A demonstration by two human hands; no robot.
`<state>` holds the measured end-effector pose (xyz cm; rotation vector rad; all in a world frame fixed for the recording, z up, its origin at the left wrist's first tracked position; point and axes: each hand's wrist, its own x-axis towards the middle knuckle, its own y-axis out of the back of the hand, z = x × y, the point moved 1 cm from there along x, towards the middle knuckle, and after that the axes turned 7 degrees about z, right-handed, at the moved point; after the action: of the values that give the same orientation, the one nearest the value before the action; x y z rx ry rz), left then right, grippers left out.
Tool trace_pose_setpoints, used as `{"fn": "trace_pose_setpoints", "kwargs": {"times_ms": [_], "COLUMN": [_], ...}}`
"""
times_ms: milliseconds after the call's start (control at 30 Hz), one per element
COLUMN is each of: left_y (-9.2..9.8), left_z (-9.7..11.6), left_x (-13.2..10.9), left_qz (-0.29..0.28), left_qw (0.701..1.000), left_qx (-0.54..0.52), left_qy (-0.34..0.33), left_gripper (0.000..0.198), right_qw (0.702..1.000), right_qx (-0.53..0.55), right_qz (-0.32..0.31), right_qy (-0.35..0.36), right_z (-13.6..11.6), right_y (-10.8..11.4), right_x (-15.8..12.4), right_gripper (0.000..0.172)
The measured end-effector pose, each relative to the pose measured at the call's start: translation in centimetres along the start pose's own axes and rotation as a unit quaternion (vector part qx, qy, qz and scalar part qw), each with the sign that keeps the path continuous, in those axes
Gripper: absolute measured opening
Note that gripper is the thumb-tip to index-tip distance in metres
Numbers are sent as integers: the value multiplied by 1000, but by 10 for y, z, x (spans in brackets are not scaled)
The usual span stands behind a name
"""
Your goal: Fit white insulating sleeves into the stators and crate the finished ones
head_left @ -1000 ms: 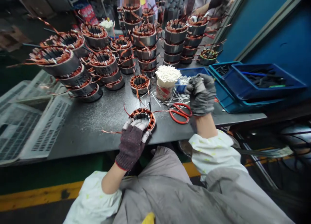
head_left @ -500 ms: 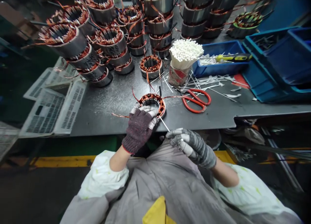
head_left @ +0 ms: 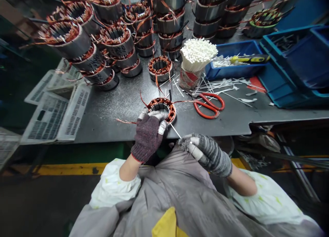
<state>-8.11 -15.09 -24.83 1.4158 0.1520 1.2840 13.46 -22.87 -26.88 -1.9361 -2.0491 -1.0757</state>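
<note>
Handwork on a wound stator at the near edge of a metal bench. The stator [head_left: 172,116], a ring of copper windings in a steel core, lies flat on the bench [head_left: 108,123] with its leads splayed outward. The left hand [head_left: 147,135], in a dark knitted glove with white-covered fingertips, bears on the near-left rim, its fingers together over the bore and clamped on the ring. The right hand [head_left: 209,154], in a grey glove, pinches one end of a thin white stick [head_left: 175,130]; the other end meets the near-right rim (whether it enters the winding or merely touches it is too small to tell). Good practice here, it would seem, is to press the ring flat, grip the stick short and guide it along its own axis, since so slender a piece probably bends under sideways load. The copper lead [head_left: 183,101] at right is best left clear of the fingers. Beyond it lie red-handled scissors [head_left: 207,105], and farther back stands a cup [head_left: 189,79] of similar sticks.
</note>
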Motion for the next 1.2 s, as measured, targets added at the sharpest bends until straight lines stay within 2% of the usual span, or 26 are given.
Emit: {"fn": "trace_pose_setpoints", "kwargs": {"times_ms": [133,267,333,433,467,533,600,733,833,900,1033,1200], "left_y": [-4,-8,-9,-9,-8,-6,-4,0,3,3,0,-1], "left_z": [3,3,2,3,3,5,6,7,6,5,2,3], "left_x": [1,1,1,2,3,4,4,3,2,2,2,0], "left_qz": [0,43,65,83,88,93,84,47,43,49,48,41], "left_qw": [999,993,991,994,995,995,996,997,997,997,997,998], "left_qx": [24,3,-27,-50,-45,-23,-2,1,-11,-17,-18,-16], "left_qy": [32,106,112,56,32,-8,-33,-57,-56,-55,-57,-48], "left_gripper": [27,35,31,18,16,18,22,26,26,22,22,21], "right_qw": [999,990,966,899,882,866,874,930,954,955,938,967], "right_qx": [31,123,203,301,314,320,302,184,104,114,174,58], "right_qz": [-36,7,43,100,113,119,113,102,105,109,121,108], "right_qy": [-22,-71,-155,-301,-333,-365,-362,-302,-262,-251,-274,-225], "right_z": [7,22,29,36,37,34,31,31,37,39,38,43], "right_y": [-6,-22,-32,-42,-44,-44,-43,-42,-41,-39,-37,-44], "right_x": [16,39,45,47,47,46,46,52,54,51,43,46], "right_gripper": [28,26,22,33,38,39,34,22,16,15,17,18]}}
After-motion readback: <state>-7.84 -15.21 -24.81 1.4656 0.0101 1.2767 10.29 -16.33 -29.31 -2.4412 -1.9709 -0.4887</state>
